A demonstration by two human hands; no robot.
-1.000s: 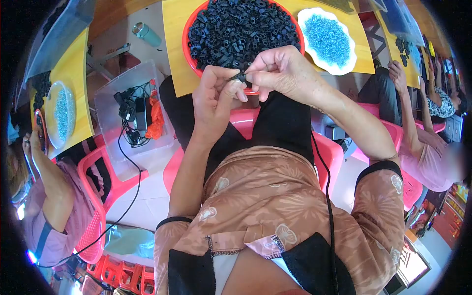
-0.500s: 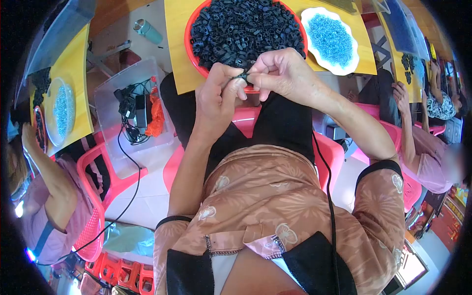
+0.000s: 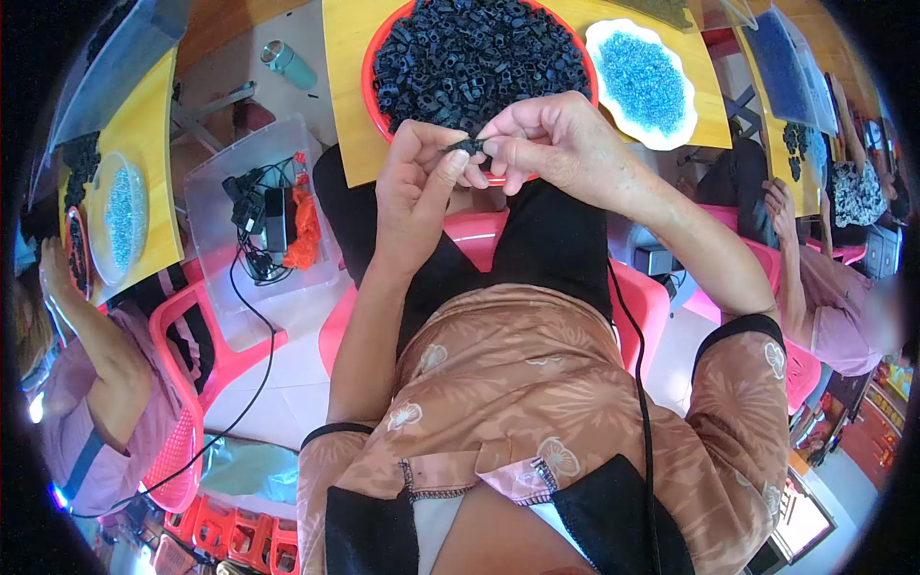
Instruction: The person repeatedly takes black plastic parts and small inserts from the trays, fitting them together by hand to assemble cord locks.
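A small black plastic part point(image 3: 467, 147) is pinched between my two hands, over the near rim of a red basin point(image 3: 377, 113). My left hand point(image 3: 422, 182) grips it between thumb and fingers. Thumb and forefinger of my right hand point(image 3: 551, 149) close on its other end; whatever small piece they may hold there is hidden. Many similar black plastic parts point(image 3: 479, 62) fill the basin. To its right, a white scalloped plate point(image 3: 682, 134) carries a heap of small clear-blue pieces point(image 3: 640, 77).
The yellow table point(image 3: 350, 144) ends just before my lap. A clear plastic bin point(image 3: 206, 192) with cables stands on the floor at left, near a green bottle point(image 3: 287, 64). Co-workers sit on both sides, one arm point(image 3: 96, 335) at left. A black cable point(image 3: 632, 355) hangs along my body.
My left fingers have shifted slightly, and more of the black part now shows between the hands. Both hands stay in nearly the same place.
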